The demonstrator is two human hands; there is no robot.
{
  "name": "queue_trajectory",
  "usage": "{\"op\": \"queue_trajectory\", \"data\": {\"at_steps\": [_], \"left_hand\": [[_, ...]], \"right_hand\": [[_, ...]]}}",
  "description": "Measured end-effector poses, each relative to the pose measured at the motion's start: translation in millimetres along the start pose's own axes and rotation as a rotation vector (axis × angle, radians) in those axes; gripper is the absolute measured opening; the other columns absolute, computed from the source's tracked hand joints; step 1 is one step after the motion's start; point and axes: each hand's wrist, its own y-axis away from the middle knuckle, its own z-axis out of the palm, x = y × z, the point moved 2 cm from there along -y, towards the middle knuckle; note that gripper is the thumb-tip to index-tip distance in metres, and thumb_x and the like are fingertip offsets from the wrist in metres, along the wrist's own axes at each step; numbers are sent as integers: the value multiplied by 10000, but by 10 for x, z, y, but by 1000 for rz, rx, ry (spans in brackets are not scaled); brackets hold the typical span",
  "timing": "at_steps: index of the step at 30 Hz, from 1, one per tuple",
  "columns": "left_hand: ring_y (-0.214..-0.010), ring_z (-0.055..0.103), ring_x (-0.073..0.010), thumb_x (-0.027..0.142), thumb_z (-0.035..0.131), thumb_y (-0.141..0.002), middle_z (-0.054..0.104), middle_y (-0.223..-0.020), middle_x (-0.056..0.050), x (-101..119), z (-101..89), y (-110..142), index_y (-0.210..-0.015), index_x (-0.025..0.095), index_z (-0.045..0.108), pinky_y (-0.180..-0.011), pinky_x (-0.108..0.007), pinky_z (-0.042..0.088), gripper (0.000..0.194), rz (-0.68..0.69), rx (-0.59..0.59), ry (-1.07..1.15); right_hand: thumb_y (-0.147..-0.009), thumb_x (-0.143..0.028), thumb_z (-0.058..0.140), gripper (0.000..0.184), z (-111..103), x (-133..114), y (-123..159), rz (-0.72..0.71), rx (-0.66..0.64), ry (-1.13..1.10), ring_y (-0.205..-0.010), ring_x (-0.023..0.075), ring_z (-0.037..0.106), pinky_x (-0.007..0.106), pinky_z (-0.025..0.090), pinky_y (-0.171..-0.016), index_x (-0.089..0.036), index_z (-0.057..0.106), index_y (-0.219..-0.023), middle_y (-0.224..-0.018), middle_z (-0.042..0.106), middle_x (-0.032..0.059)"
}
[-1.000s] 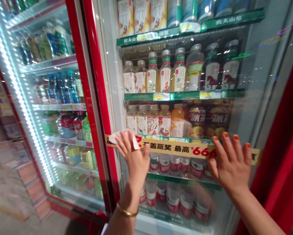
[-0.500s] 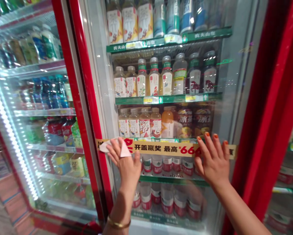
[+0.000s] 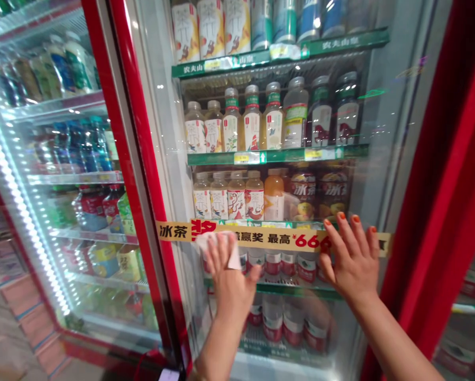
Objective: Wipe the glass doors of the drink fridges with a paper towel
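A white tissue (image 3: 234, 258) is held under the fingers of my left hand (image 3: 233, 283), which presses it onto a yellow strip label (image 3: 275, 238) stuck across a glass cooler door. The strip carries black and red Chinese lettering and the red figures 666. Toward its right end, my right hand (image 3: 352, 267) lies with fingers spread flat over the strip and glass, covering some of the lettering. Beyond the glass stand bottled drinks (image 3: 253, 196) on several green-edged shelves (image 3: 279, 157).
A red door frame (image 3: 138, 116) divides this cooler from a second lit cooler with bottle-filled shelves (image 3: 69, 180) on the left. Another red frame (image 3: 439, 190) borders the right side. Pinkish boxes (image 3: 35, 323) are stacked at lower left.
My left hand has slid right along the strip with the tissue, uncovering the lettering at the left end. My right hand stays at about the same place on the strip.
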Motion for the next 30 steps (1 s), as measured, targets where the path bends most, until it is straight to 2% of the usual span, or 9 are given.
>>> {"op": "queue_trajectory", "data": {"at_steps": [5,8,12,14,16,20,22,26,30], "left_hand": [[-1748,111,-289,904,322,-963,393,-1795,-23,861,234,260,-1734,278,331,-1445,-511,15,993,424,-39,31],[-1750,101,-272,879,393,-972,408,-1788,-3,575,175,197,-1730,323,335,-1446,-512,9,941,463,-31,10],[-1748,-40,-371,673,388,-1083,143,-1865,-141,-190,33,-102,-1775,233,121,-1396,-725,103,862,70,36,-35],[-1736,-92,-414,640,398,-1090,11,-1869,-172,-175,58,-188,-1776,203,54,-1363,-789,125,883,-69,67,-15],[-1735,-109,-408,714,414,-1058,-5,-1875,-141,206,144,-187,-1777,210,86,-1384,-759,104,937,-16,71,7],[-1747,-84,-341,849,424,-985,58,-1882,-27,1272,305,-105,-1761,240,237,-1437,-573,-49,1004,344,5,8],[-1753,-53,-265,840,394,-1005,101,-1873,52,1488,295,-110,-1750,286,274,-1444,-486,-71,936,488,-35,13],[-1751,-31,-191,814,334,-1033,205,-1848,99,951,115,-205,-1737,334,298,-1444,-446,-67,854,572,-23,21],[-1753,-39,-305,684,497,-1051,189,-1859,-64,266,45,-248,-1760,279,228,-1434,-636,53,860,312,45,-9]], "right_hand": [[-1068,-340,548,709,-38,8,-27,-32,2,-24,-1708,283,259,543,157,-1414,-296,331,-1742,-1820,312,33],[-1076,-346,539,705,-46,-3,-36,-45,1,-38,-1716,258,230,509,129,-1420,-296,320,-1744,-1832,276,10],[-1086,-344,510,703,-25,-22,-27,-30,5,-29,-1722,246,205,509,116,-1422,-298,291,-1752,-1840,251,-1],[-1086,-319,502,699,-12,-13,-25,-21,5,-25,-1724,241,198,504,109,-1422,-302,290,-1752,-1842,251,-1],[-1091,-289,483,676,-11,2,-30,-25,13,-54,-1722,239,205,500,104,-1422,-309,313,-1745,-1838,274,2],[-1123,-321,385,601,-88,26,-29,36,69,-309,-1681,264,336,563,184,-1405,-311,367,-1724,-1807,371,44],[-1132,-377,379,585,-192,44,24,143,101,-432,-1662,289,378,593,281,-1372,-310,387,-1713,-1798,387,74],[-1120,-386,454,554,-497,96,280,248,52,-472,-1642,282,417,518,413,-1313,-311,464,-1669,-1778,423,83],[-1104,-307,466,500,-686,20,456,191,-46,-426,-1572,247,516,424,502,-1235,-293,559,-1595,-1722,503,83]]}}
